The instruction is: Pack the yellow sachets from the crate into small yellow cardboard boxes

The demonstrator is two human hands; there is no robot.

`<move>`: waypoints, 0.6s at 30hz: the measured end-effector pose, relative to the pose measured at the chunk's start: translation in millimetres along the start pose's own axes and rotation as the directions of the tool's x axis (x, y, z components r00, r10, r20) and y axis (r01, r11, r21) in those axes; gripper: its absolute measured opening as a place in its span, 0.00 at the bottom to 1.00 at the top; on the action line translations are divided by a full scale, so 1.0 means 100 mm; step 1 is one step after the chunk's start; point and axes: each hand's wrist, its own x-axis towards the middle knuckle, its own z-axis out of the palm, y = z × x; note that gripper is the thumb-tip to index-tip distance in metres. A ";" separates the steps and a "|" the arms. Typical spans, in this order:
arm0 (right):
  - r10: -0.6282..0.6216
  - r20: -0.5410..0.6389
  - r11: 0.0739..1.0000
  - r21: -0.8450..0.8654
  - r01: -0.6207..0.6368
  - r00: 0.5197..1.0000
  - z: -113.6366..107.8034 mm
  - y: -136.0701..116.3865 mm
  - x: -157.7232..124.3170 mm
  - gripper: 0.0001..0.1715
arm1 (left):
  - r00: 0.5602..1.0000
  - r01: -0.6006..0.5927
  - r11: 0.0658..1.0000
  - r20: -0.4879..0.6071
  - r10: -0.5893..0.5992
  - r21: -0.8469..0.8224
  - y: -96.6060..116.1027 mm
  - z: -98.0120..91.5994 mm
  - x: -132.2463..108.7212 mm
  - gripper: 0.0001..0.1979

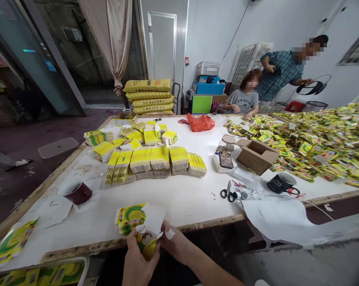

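Low at the table's near edge, my left hand is wrapped round a small yellow-and-green printed paper carton with white flaps standing up. My right hand meets it from the right, fingers closed at the flaps; a small white paper tab shows by those fingers. Just beyond my hands a similar yellow carton piece lies on the table, with a white sheet part beside it. Farther back stand rows of stacked flat yellow cartons, their white edges facing me. What is inside the held carton is unclear.
On the white table are a maroon mug, black scissors, a phone, a brown cardboard box, a dark mug and a red bag. A large carton heap covers the right. Two people are behind.
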 end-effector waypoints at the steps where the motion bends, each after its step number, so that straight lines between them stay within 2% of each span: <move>1: -0.005 0.007 0.999 -0.033 0.006 1.000 0.01 -0.01 0.00 0.41 | 1.000 0.005 1.000 0.007 -0.005 0.004 -0.01 0.00 0.01 0.34; 5: 0.031 -0.064 0.998 -0.049 -0.034 0.997 0.07 0.02 0.00 0.36 | 0.994 -0.026 1.000 0.103 0.024 0.018 0.01 0.03 -0.01 0.31; 7: 0.098 -0.094 0.994 -0.041 -0.102 0.991 0.07 0.05 0.01 0.37 | 0.988 -0.032 0.999 0.154 0.030 0.011 0.05 0.06 -0.05 0.30; 10: 0.176 -0.080 0.977 -0.106 -0.184 0.981 0.05 0.06 0.01 0.42 | 0.985 0.003 1.000 0.170 -0.003 -0.002 0.11 0.08 -0.12 0.28; 12: 0.154 -0.067 0.960 -0.225 -0.165 0.986 0.02 0.04 0.00 0.41 | 0.984 0.028 1.000 0.175 -0.027 -0.005 0.13 0.06 -0.14 0.27; 14: 0.085 -0.042 0.922 -0.375 -0.095 0.995 0.01 -0.01 -0.03 0.38 | 0.977 0.034 0.999 0.212 -0.030 -0.019 0.13 0.04 -0.12 0.26; 16: 0.037 -0.010 0.847 -0.531 -0.037 0.999 0.01 -0.05 -0.07 0.34 | 0.966 0.065 0.997 0.252 -0.055 -0.033 0.12 0.03 -0.09 0.26; 18: 0.002 0.007 0.721 -0.693 0.004 1.000 0.02 -0.08 -0.12 0.34 | 0.944 0.085 0.995 0.324 -0.066 -0.045 0.09 0.03 -0.04 0.26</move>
